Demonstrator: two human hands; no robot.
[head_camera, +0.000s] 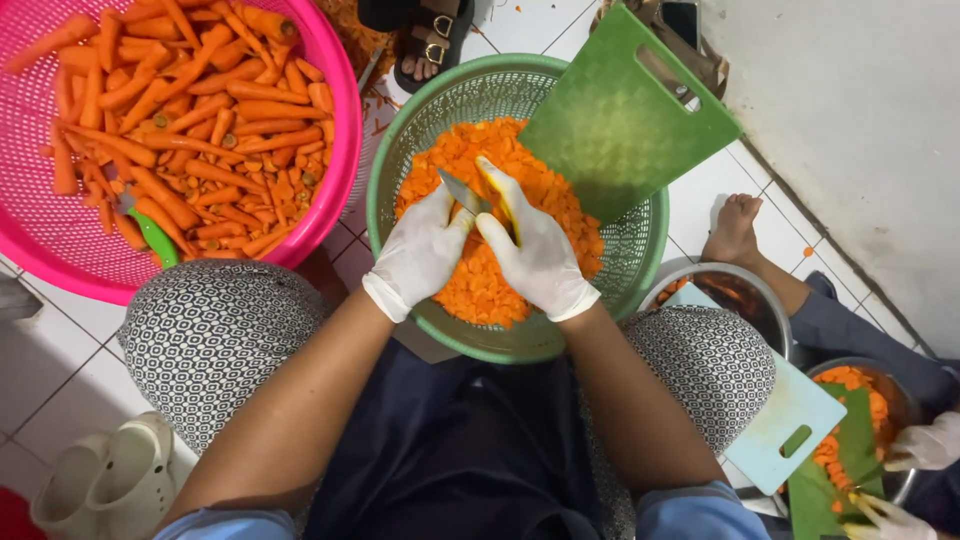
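Note:
Both my hands wear white gloves and hover over a green mesh basket (640, 250) filled with chopped carrot pieces (470, 285). My right hand (540, 262) grips a knife (478, 196) by its yellow handle. My left hand (420, 252) has its fingertips against the grey blade. A green cutting board (625, 120) leans tilted on the basket's far right rim. The basket rests between my knees.
A pink basket (40, 240) of whole peeled carrots (190, 110) with a green peeler (152, 232) stands at the left. At the right sit another person's bare foot (735, 228), gloved hands (928, 445), metal bowls (745, 290) and a pale blue cutting board (790, 420). White clogs (100, 480) lie at the lower left.

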